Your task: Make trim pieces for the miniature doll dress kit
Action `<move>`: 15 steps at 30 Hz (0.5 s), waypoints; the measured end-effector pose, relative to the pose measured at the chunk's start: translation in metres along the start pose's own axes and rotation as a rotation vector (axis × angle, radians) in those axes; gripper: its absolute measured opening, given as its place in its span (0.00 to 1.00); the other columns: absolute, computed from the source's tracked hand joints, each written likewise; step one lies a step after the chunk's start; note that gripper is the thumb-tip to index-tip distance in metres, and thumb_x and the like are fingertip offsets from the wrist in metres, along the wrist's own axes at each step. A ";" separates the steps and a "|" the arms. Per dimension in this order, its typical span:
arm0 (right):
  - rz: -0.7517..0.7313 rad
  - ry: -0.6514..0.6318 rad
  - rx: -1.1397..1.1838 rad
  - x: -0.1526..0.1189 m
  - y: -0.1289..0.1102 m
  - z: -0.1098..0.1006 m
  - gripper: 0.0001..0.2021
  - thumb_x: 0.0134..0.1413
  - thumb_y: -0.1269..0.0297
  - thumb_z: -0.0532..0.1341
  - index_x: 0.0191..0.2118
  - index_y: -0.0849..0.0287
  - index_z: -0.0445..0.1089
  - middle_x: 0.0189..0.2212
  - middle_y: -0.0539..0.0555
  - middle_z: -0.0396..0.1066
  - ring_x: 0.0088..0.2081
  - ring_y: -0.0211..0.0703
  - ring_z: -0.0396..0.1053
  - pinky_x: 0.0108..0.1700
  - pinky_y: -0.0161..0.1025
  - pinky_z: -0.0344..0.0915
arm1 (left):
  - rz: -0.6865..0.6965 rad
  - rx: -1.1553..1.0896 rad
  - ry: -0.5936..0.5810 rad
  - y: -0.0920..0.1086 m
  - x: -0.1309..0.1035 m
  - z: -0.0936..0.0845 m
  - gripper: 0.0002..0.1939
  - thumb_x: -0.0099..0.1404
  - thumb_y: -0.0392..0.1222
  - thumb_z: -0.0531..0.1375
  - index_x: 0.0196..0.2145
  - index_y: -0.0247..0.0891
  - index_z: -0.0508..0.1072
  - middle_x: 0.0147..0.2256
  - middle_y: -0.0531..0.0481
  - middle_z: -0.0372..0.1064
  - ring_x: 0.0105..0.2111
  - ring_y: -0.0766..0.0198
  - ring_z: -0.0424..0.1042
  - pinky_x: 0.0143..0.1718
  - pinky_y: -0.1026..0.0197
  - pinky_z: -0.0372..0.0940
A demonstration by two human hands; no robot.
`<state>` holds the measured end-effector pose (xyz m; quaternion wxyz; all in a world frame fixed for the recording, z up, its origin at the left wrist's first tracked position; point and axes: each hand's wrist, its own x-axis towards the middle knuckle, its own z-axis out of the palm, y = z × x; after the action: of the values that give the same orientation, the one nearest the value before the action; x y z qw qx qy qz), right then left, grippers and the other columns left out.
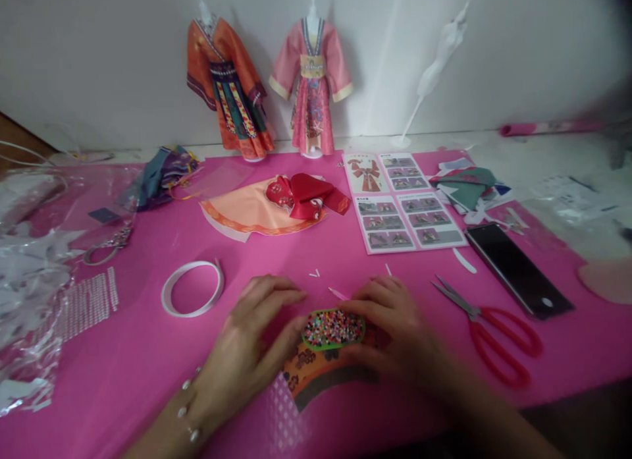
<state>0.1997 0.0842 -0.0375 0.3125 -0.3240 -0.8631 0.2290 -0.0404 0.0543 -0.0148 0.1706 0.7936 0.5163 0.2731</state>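
Observation:
A small green-rimmed tray [334, 330] full of multicoloured beads rests over a curved piece of orange and brown patterned fabric [316, 378]. My left hand [251, 330] is at the tray's left end, its fingers apart and its thumb close to the rim. At the right end, my right hand [390, 324] has its index finger above and thumb below, gripping the tray. Part of the fabric is hidden under the tray and the right hand. Just behind the tray lies a thin pink pointed stick [338, 294], partly covered by the right hand.
Red-handled scissors [486, 334] and a phone [518, 269] lie right. A white tape roll [192, 288] is left, near plastic packaging [29, 294]. Behind are peach and red doll garments [247, 212], an instruction sheet [405, 209] and two dressed doll stands [313, 83].

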 end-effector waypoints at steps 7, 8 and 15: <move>-0.060 0.098 -0.036 0.001 -0.004 -0.003 0.20 0.52 0.54 0.67 0.46 0.63 0.72 0.36 0.56 0.71 0.41 0.48 0.65 0.46 0.46 0.60 | 0.104 -0.009 -0.103 0.004 -0.001 0.003 0.24 0.59 0.48 0.66 0.50 0.43 0.66 0.46 0.46 0.65 0.47 0.53 0.65 0.50 0.49 0.62; -0.069 0.105 -0.042 0.001 -0.004 -0.004 0.20 0.53 0.54 0.67 0.46 0.63 0.72 0.36 0.56 0.71 0.41 0.48 0.66 0.46 0.46 0.60 | 0.106 -0.008 -0.095 0.004 -0.001 0.004 0.23 0.59 0.47 0.66 0.50 0.43 0.66 0.45 0.47 0.65 0.47 0.53 0.65 0.50 0.49 0.61; -0.100 0.105 -0.021 0.001 -0.003 -0.003 0.21 0.52 0.54 0.67 0.47 0.63 0.71 0.35 0.55 0.70 0.39 0.46 0.65 0.51 0.50 0.58 | 0.135 -0.001 -0.067 0.005 0.000 0.004 0.22 0.58 0.47 0.67 0.48 0.43 0.66 0.44 0.48 0.65 0.46 0.56 0.65 0.55 0.47 0.55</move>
<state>0.2002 0.0834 -0.0336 0.3649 -0.2954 -0.8629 0.1870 -0.0347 0.0521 -0.0152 0.1694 0.8352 0.4553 0.2578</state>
